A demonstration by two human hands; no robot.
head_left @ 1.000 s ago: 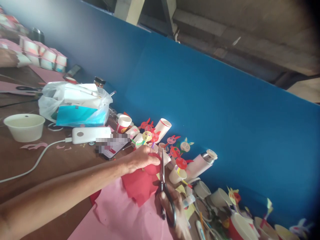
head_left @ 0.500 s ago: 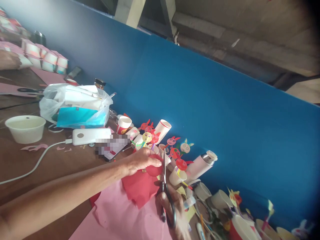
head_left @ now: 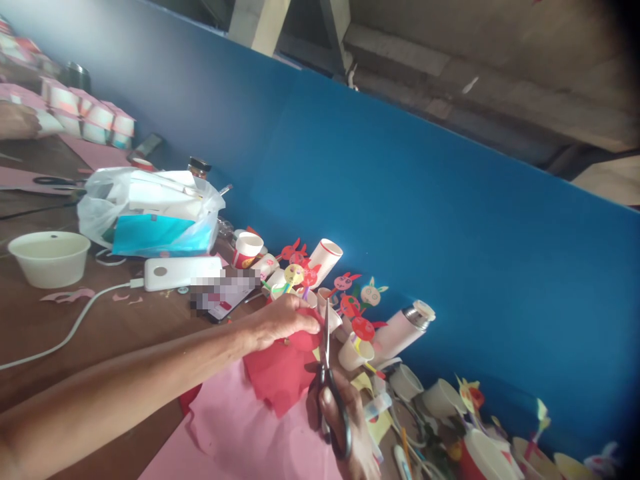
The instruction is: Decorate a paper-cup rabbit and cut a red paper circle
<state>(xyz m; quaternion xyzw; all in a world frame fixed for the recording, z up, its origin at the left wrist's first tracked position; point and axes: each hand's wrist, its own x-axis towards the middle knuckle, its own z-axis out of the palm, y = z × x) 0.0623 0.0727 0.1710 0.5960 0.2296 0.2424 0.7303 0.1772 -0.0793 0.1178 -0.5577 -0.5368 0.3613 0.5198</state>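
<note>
My left hand (head_left: 287,321) pinches a piece of red paper (head_left: 281,377), which hangs below the fingers over pink paper (head_left: 235,427). My right hand (head_left: 345,413) is closed around the black handles of a pair of scissors (head_left: 327,347). The blades point up and stand at the right edge of the red paper, close to my left fingertips. Whether the blades are fully closed is hard to tell. Just beyond my hands, paper cups (head_left: 355,353) hold red and yellow paper animal faces (head_left: 363,328).
A pink thermos (head_left: 400,333) lies tilted against the blue partition (head_left: 425,220). On the left are a white bowl (head_left: 50,260), a plastic bag (head_left: 150,207), a white power bank (head_left: 180,272) with a cable and a phone (head_left: 233,297). Another person's hand (head_left: 19,121) is at the far left.
The scissors and my right hand have shifted slightly left, and the blades look closer together. My left hand has moved slightly left with the red paper.
</note>
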